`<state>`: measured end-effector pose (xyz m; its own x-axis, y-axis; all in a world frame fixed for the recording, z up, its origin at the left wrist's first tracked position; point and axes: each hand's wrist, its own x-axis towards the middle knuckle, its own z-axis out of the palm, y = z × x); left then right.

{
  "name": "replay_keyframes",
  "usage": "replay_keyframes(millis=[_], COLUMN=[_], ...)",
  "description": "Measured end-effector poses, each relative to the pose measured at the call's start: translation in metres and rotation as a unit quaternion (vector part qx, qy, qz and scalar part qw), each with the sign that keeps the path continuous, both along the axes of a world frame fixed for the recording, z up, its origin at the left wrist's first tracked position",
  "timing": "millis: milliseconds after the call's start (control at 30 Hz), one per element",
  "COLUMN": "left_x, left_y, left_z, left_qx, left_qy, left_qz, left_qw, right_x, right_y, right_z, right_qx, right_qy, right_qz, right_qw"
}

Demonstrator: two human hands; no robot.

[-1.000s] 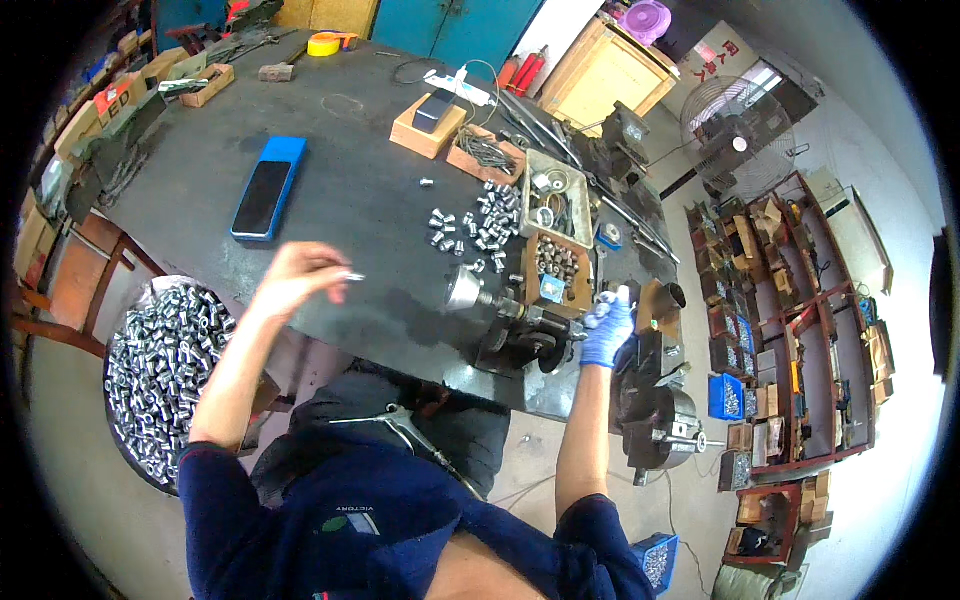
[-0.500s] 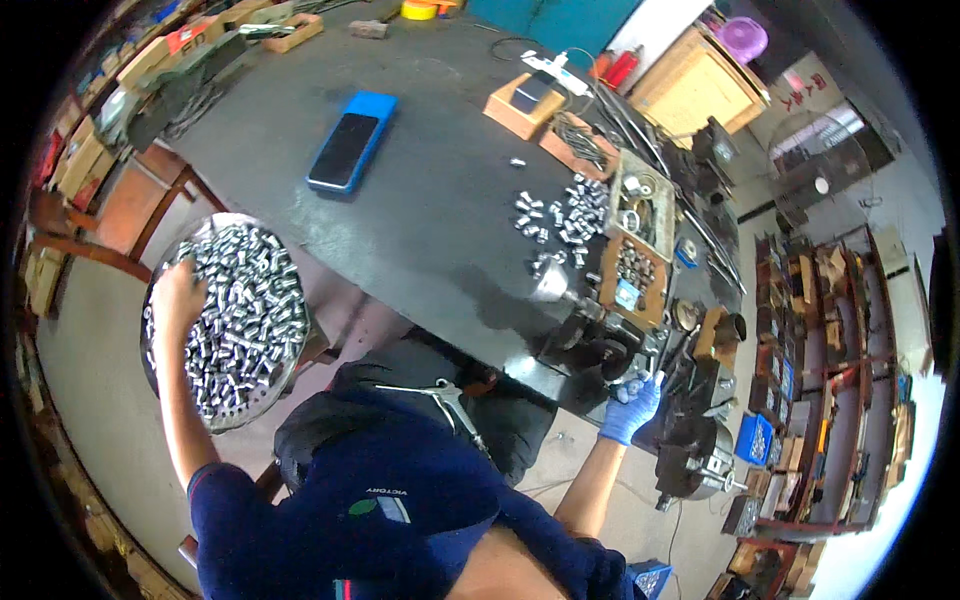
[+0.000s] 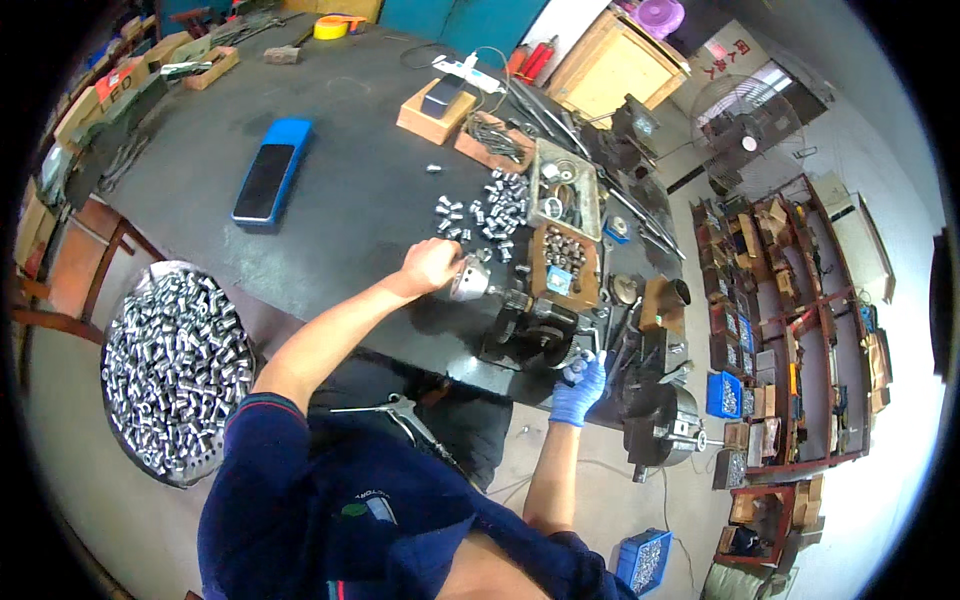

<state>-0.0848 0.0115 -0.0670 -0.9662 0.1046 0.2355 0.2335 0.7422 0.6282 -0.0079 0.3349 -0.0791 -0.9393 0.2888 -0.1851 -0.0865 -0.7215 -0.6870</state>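
My bare left hand (image 3: 432,265) is closed, its fingertips at the front of a shiny round chuck (image 3: 470,278) on a small dark bench machine (image 3: 532,332). Whatever the fingers hold is hidden. At the other end of that machine my right hand (image 3: 580,390), in a blue glove, is curled around something greyish, too small to make out. Loose short metal fittings (image 3: 505,200) lie on the dark table beyond my left hand. A large round tray (image 3: 207,474) heaped with similar fittings stands to my left, below the table's level.
A blue-cased phone-like device (image 3: 265,180) lies on the table. Behind the machine are a wooden box (image 3: 585,290) of small metal parts and a pale bin (image 3: 592,215). A grey vise-like machine (image 3: 662,425) stands at right, near a fan (image 3: 745,140) and loaded shelves (image 3: 830,370).
My left hand has left the tray of fittings and moved right to the chuck. My right hand stays at the machine's far end. The whole view has shifted.
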Motion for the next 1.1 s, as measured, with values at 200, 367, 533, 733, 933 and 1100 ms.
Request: replay_keyframes(millis=[200,367,533,733,933,1100], left_x=[-0.007,0.008,0.033,0.078,0.081,0.074], left_y=[0.02,0.013,-0.022,-0.055,-0.034,-0.037], left_z=[-0.024,-0.017,-0.003,0.07,0.071,0.076], left_qx=[-0.036,-0.129,0.399,0.554,0.54,0.497], left_qy=[0.031,0.014,-0.19,-0.109,-0.119,-0.122], left_qz=[-0.061,-0.073,-0.069,-0.143,-0.143,-0.167], left_qw=[0.997,0.989,0.894,0.812,0.821,0.843], right_x=[0.003,0.003,0.004,0.003,0.004,0.013], right_y=[0.002,-0.005,-0.003,-0.008,-0.003,-0.004], right_z=[-0.001,0.002,0.007,0.012,0.01,0.026], right_qx=[-0.036,0.016,0.007,0.041,0.041,0.069], right_qy=[-0.009,-0.022,-0.043,-0.039,-0.029,-0.015], right_qz=[0.023,-0.019,-0.003,-0.006,-0.003,0.009], right_qw=[0.999,0.999,0.999,0.998,0.999,0.997])
